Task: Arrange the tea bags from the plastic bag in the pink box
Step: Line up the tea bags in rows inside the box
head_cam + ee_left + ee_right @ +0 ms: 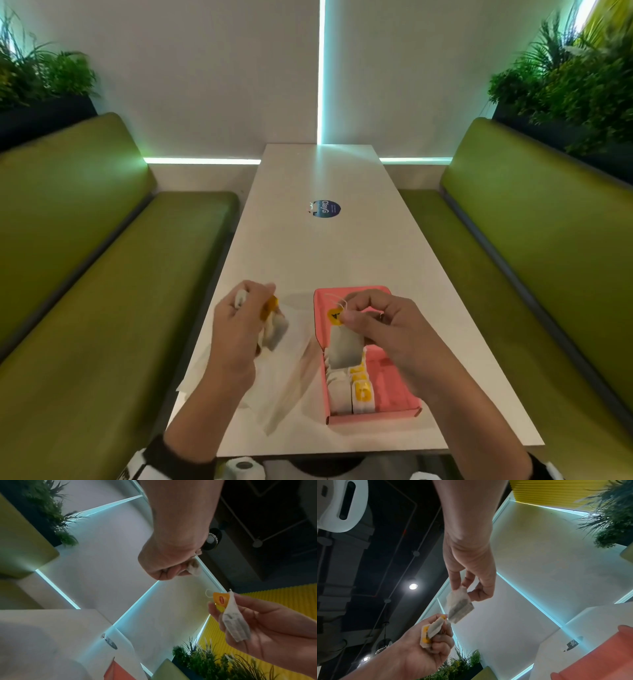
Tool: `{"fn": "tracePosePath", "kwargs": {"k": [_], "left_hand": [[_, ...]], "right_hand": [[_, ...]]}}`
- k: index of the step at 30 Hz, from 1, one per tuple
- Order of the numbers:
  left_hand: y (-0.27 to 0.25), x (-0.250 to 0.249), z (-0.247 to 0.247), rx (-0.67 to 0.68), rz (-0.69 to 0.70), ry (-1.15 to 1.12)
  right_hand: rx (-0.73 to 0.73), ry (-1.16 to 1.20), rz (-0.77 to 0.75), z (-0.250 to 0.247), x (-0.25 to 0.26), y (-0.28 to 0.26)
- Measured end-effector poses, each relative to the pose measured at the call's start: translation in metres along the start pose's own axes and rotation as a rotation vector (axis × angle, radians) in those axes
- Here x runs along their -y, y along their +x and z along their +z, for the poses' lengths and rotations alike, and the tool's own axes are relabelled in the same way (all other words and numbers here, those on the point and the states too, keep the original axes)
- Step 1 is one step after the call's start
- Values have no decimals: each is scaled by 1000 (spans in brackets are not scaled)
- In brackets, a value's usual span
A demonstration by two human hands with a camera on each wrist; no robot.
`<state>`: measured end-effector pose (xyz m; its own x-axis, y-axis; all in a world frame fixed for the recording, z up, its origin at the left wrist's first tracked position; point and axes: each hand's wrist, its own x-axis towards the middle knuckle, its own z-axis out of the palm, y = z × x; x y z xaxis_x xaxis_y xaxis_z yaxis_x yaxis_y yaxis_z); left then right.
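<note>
Booth setup: a long white table (342, 246) ran between two green benches (85, 274), with planters up at 10 and 2 o'clock and a round sticker (324, 209) mid-table at 12. The pink box (394, 387) sat on the near end of the table at about 5 o'clock from that sticker, with a short row of tea bags (346, 390) already standing along its left side, yellow tags showing. The plastic bag (284, 370) lay flat and crumpled just beside the box at its 9 o'clock.

The right hand (380, 325) was over the box, fingertips pinching one tea bag (346, 349) by its top so it hung down just above the far end of the row; its yellow tag (334, 315) and looped string stuck out at the hand's 9 o'clock. The left hand (239, 329) hovered above the plastic bag, fingers curled round a small bunch of spare tea bags (274, 329).

My take on doing this step well: lower the hanging bag straight in at the 12 o'clock end of the row, flat face against the last one. I'd tuck the string and tag inside the wall so nothing snags, and keep the tag on the same side as the others. The loose string looked like the thing most likely to catch.
</note>
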<state>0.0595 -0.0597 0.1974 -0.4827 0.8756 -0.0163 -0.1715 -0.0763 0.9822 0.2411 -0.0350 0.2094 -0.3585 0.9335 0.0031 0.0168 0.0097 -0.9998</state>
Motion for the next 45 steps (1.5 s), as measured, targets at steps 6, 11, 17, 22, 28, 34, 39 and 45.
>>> {"fn": "tracePosePath", "kwargs": {"k": [6,11,17,22,28,34,39,45], "left_hand": [[-16,-2,11,442,-41,165],[-22,1,20,454,19,85],[-21,2,21,372,26,99],[-20,6,20,237,-16,151],[-33,6,31,279,92,142],[-25,7,26,201,132,210],[-26,-2,23,230,122,213],[-23,-5,19,314,115,278]], "right_hand": [[-48,127,-39,2,-2,2],[-32,76,-98,2,1,-2],[-61,-13,-101,-6,-1,-2],[-351,-213,-136,-4,-6,5],[-257,-194,-149,16,-3,-3],[-193,-58,-89,16,6,-6],[-320,-148,-117,-4,9,4],[45,-330,-115,-14,13,11]]}}
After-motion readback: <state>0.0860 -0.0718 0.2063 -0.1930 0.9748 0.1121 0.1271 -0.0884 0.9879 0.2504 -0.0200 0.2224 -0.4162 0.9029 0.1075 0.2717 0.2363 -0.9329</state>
